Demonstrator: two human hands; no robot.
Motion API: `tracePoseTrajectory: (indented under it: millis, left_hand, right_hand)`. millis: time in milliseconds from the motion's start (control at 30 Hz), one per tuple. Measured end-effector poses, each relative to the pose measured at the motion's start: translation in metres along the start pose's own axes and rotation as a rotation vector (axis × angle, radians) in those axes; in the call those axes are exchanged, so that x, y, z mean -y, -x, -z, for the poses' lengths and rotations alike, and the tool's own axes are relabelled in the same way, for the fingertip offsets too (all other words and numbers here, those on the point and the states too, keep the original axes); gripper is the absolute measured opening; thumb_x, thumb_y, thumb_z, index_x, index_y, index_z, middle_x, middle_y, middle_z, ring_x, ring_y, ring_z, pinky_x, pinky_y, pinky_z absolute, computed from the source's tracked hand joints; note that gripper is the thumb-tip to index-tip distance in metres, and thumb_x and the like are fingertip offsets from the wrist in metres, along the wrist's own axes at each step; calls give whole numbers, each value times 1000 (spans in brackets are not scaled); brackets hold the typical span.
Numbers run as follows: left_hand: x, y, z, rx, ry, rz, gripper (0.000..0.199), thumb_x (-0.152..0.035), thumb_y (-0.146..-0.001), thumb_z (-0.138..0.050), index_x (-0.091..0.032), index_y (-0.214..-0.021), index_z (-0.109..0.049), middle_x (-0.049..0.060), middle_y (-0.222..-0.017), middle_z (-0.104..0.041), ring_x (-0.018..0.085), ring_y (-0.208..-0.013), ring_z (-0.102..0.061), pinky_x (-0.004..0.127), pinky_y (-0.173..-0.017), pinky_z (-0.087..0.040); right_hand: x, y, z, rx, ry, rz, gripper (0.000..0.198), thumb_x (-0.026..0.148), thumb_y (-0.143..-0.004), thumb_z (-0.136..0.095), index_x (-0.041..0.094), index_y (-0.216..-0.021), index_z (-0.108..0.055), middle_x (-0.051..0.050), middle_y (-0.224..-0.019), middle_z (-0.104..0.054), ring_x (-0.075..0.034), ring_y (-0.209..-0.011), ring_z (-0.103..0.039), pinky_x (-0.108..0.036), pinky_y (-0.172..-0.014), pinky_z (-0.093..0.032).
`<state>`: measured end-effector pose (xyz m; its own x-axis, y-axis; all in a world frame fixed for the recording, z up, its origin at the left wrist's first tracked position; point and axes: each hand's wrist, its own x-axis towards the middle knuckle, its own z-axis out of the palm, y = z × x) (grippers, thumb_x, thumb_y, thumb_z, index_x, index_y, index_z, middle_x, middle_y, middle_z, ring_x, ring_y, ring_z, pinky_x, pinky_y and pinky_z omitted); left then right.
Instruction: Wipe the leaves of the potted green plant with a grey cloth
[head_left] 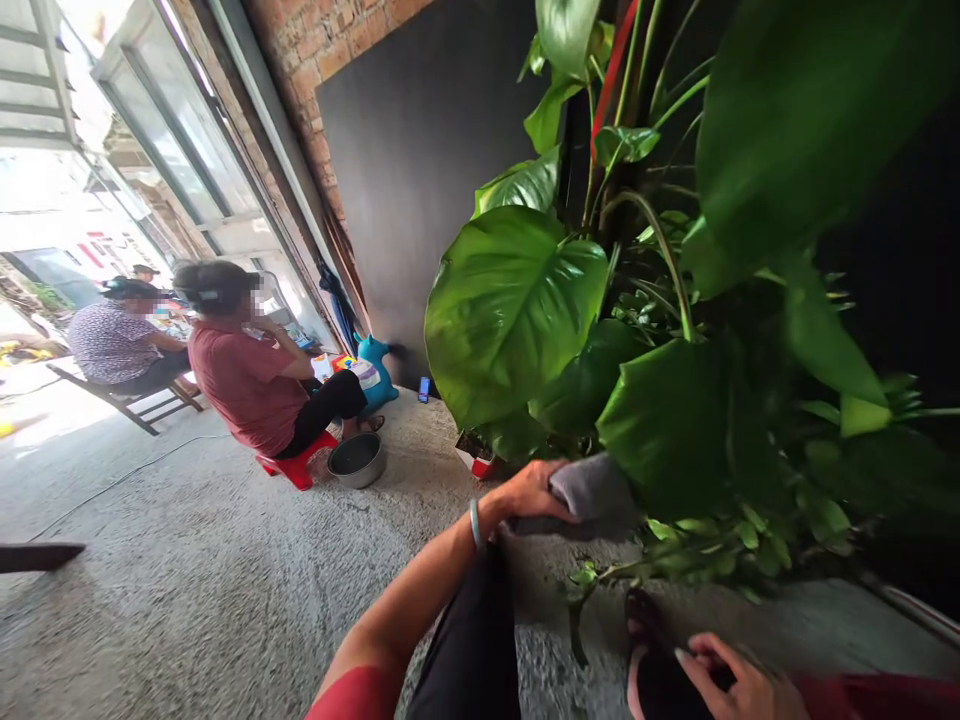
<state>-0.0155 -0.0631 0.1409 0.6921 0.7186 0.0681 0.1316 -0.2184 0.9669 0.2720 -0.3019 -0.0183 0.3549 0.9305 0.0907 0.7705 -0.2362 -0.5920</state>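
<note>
gray cloth (596, 492) extends lengthwise rightward from left hand (527, 493).

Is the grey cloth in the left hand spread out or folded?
Not spread flat: the grey cloth is bunched in the left hand, a thick wad; whether neatly folded, I cannot tell.

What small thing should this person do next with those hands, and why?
I'd probably bring the right hand up to steady a leaf: the left hand grips a grey cloth close beside the leaves, while the right seems to hold nothing and sits low, apart from them.
</note>
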Motion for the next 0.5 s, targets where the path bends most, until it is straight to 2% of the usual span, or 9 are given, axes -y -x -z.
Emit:
tracePoseTrajectory:
  millis: [67,133,233,300,400,467,500]
  left_hand:
    - [-19,-26,2,-82,38,-70,61,-22,-65,-97,-16,-124,-82,10,-114,-83,34,-112,-74,46,-104,-59]
    - [-22,-46,-5,-198,33,-23,58,-18,-69,-94,-16,-125,-80,11,-115,-83,33,-115,-74,45,-105,-59]
    - [-5,-50,-24,-291,-75,106,58,-10,-57,-96,-21,-113,-83,7,-102,-83,37,-114,-75,50,-110,-57]
    - [7,-40,-34,-223,-78,111,61,-11,-51,-98,-22,-109,-84,6,-100,-83,38,-112,-76,51,-110,-57]
    - [6,-40,-45,-86,-8,-7,61,-18,-55,-100,-20,-114,-84,7,-107,-85,34,-106,-77,45,-104,-59]
    - [-7,-58,-52,-77,23,-77,47,-20,-61,-97,-18,-107,-85,8,-104,-86,30,-100,-77,39,-99,-61]
    - [-13,-70,-56,-113,19,-71,32,-22,-66,-94,-18,-97,-86,8,-97,-85,27,-96,-77,35,-96,-62]
  right_hand:
    - [7,0,-1,-49,7,43,32,62,-76,-60,35,-69,-76,-2,-71,-83,-31,-67,-79,-45,-68,-55]
    - [14,0,-3,-74,3,60,34,62,-78,-58,34,-69,-76,-2,-71,-82,-31,-68,-79,-46,-71,-55]
    - [17,2,-2,-48,-10,45,36,63,-79,-58,34,-73,-78,-1,-72,-82,-31,-68,-79,-46,-72,-54]
    - [14,3,0,-18,-6,44,35,62,-81,-59,35,-75,-80,0,-73,-83,-30,-69,-80,-45,-71,-53]
    - [9,3,3,-18,2,50,33,62,-81,-60,36,-76,-81,-1,-75,-84,-31,-72,-80,-44,-73,-54]
    - [11,3,3,-39,3,40,35,62,-81,-58,35,-75,-80,-2,-74,-83,-31,-72,-80,-46,-75,-55]
    - [12,3,2,-49,2,35,37,63,-81,-57,34,-75,-79,-2,-74,-83,-32,-72,-80,-47,-75,-55]
